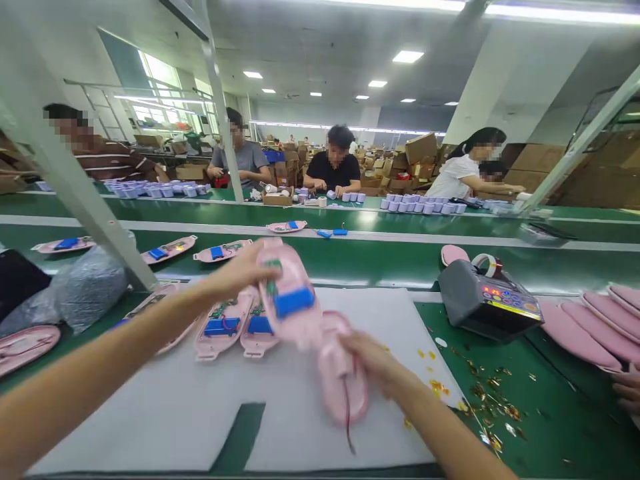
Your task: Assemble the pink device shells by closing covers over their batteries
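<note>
My left hand (235,270) grips a pink plastic housing (289,293) holding a blue battery and a green circuit board, all motion-blurred. My right hand (370,360) holds a second pink shell (343,380) just below it, with a thin dark red wire (347,417) hanging from it. I cannot tell whether the wire joins the two pieces. Both pieces are raised over a white mat (150,413). Two more pink housings with blue batteries (235,327) lie on the mat close to my left wrist.
A grey tape dispenser (487,300) and stacked pink covers (575,333) stand right, beside scattered gold foil scraps (485,400). A co-worker's hand (627,393) enters at the right edge. Pink housings ride a green conveyor belt (350,260). Several co-workers sit beyond it.
</note>
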A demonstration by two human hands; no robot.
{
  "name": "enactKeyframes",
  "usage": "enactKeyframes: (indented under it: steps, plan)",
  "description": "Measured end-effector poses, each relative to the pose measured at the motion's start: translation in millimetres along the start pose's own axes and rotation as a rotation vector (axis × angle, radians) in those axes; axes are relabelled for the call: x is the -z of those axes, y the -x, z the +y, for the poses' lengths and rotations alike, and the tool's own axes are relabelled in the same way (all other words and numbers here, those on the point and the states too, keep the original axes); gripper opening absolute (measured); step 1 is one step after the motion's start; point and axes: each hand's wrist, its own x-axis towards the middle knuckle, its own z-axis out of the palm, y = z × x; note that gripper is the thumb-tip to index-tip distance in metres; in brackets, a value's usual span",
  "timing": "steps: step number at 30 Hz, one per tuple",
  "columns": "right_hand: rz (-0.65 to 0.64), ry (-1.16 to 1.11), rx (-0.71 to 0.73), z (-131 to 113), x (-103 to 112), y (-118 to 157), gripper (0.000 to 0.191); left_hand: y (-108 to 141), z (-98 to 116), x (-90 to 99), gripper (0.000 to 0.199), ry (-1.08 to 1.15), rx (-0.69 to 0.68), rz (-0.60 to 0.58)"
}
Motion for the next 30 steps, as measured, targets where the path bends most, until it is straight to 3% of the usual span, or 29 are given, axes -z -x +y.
enactKeyframes:
  steps: [2,4,6,9,13,16,18,22,25,26,28,30]
  plan:
    - [0.305,0.018,0.067,-9,32,-5,0.036,66,-13,-32.0,0.092,0.240,0.034,-0.006]
    - [0.467,0.056,0.107,-24,63,-6,0.034,120,-26,-72.2,0.094,0.366,0.089,0.042]
    - [0.532,0.101,0.145,-36,77,0,0.037,156,-31,-107.2,0.078,0.431,0.121,0.055]
    - [0.439,0.246,0.168,-38,63,15,0.041,182,-25,-130.8,0.057,0.293,0.159,0.093]
    - [0.041,0.770,0.234,-24,17,29,0.039,185,-18,-120.2,0.025,-0.177,0.023,0.201]
    - [-0.135,1.024,0.297,-16,-7,24,0.039,170,-26,-109.8,0.013,-0.316,-0.156,0.143]
    - [-0.107,1.139,0.295,-12,-11,16,0.040,155,-34,-105.8,0.013,-0.294,-0.192,0.046]
    - [0.104,1.165,0.313,-4,-2,11,0.046,136,-46,-98.6,0.025,-0.035,-0.216,-0.099]
    - [0.204,1.119,0.375,-3,4,20,0.052,142,-48,-92.8,0.055,0.324,-0.092,-0.090]
    - [0.218,1.117,0.395,-4,3,23,0.052,146,-48,-91.2,0.057,0.428,-0.029,-0.078]
    - [0.216,1.140,0.431,-10,-6,27,0.051,155,-46,-88.5,0.037,0.547,0.052,-0.049]
    - [0.165,1.195,0.456,-16,-22,24,0.049,162,-44,-86.9,0.013,0.557,0.048,-0.005]
